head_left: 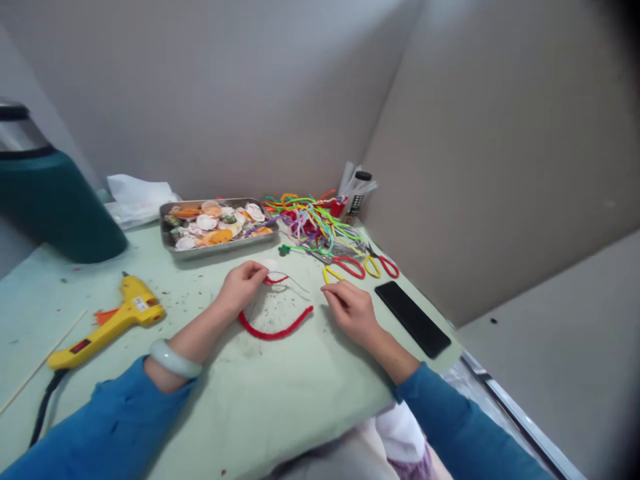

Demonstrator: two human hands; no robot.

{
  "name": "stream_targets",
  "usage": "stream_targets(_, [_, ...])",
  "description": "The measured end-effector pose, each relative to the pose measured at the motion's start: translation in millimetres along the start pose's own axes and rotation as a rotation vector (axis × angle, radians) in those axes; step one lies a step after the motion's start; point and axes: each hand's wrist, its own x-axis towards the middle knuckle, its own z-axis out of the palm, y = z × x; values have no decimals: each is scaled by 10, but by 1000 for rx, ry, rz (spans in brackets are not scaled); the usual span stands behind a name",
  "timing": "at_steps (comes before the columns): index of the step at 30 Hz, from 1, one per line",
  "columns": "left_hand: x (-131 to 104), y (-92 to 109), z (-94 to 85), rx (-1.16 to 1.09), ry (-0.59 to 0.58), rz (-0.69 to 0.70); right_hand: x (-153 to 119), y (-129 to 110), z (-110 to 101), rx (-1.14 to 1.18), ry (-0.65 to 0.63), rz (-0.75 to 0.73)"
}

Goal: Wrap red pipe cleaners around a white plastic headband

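Note:
My left hand (pixel 243 288) is closed in a pinch on a red pipe cleaner (pixel 277 335). One length of it curves below the hand across the table, its end pointing right. By the fingertips shows a short red loop, and from there a thin bare wire (pixel 299 285) runs toward the right. My right hand (pixel 353 308) is also pinched, just past the wire's end; whether anything is between those fingers I cannot make out. Right behind it are the yellow and red handles of a pair of scissors (pixel 350 267).
A yellow glue gun (pixel 113 323) lies at left, with a teal bottle (pixel 60 200) behind. Shells fill a metal tray (pixel 220 251). Farther right are tangled pipe cleaners (pixel 315 223), a second pair of scissors (pixel 383 265) and a black phone (pixel 413 319). Walls stand behind and right.

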Motion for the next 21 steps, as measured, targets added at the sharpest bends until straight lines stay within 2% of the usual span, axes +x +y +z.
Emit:
stream_targets(2, [-26, 25, -7, -15, -21, -2, 231, 0, 31, 100, 30, -32])
stream_targets(4, [-46, 53, -12, -24, -27, -6, 447, -13, 73, 168, -3, -92])
stream_targets(6, [-58, 89, -14, -29, -15, -13, 622, -27, 132, 169, -100, -183])
stream_targets(9, [-62, 153, -7, -117, -42, -81, 787, -31, 240, 29, -242, -326])
stream_targets(13, [-28, 192, 19, -209, -31, -152, 857, 0, 369, -144, -293, -421])
stream_targets(17, [38, 134, 43, -224, -68, -156, 831, 33, 466, -211, -270, -390])
stream_targets(21, [74, 76, 56, -201, -105, -125, 792, 28, 534, -170, -278, -367])
